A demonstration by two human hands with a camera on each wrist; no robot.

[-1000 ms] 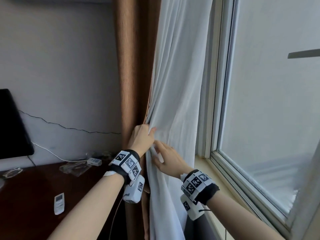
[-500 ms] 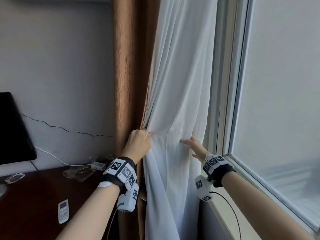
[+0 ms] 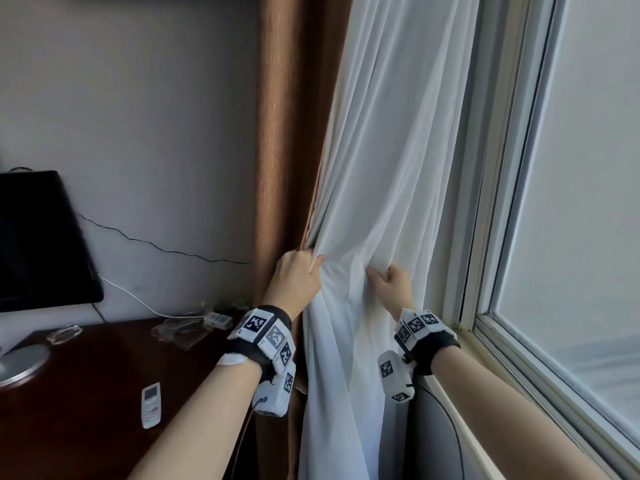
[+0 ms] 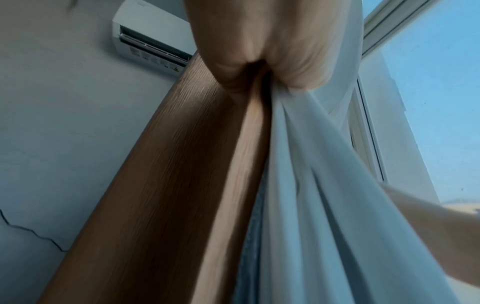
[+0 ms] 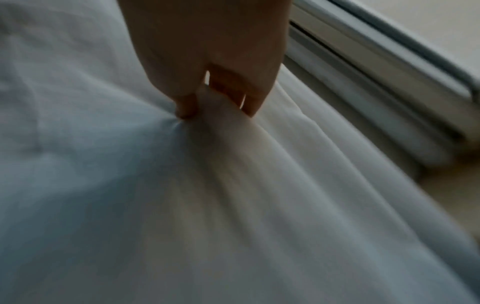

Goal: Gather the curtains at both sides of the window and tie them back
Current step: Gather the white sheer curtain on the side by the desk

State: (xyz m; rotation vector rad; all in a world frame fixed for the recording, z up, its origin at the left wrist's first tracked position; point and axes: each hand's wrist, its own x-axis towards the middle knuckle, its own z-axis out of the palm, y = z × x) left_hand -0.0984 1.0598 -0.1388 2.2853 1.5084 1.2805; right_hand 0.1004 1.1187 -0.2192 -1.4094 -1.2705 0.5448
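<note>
White curtain [image 3: 388, 188] now bunched: right hand [image 3: 393, 284] has closed its grip on a fold beside left hand [image 3: 294, 277], gathering under way, tie-back pending.

A dark wooden desk [image 3: 86, 393] stands against the wall. On it lie a white remote control [image 3: 151, 405] and some crumpled clear plastic [image 3: 180, 332]; a black monitor [image 3: 38, 240] rises on a round silver base [image 3: 20, 363]. An air conditioner [image 4: 150, 39] hangs high up.

Both forearms reach forward and up, marker-tagged black bands on each wrist. Left hand [image 3: 296, 277] fisted, fingers curled round a bunch of sheer white curtain fabric [image 3: 388, 188]. Right hand [image 3: 393, 287] just beside it, fingers [image 5: 185, 107] pinching a fold.
</note>
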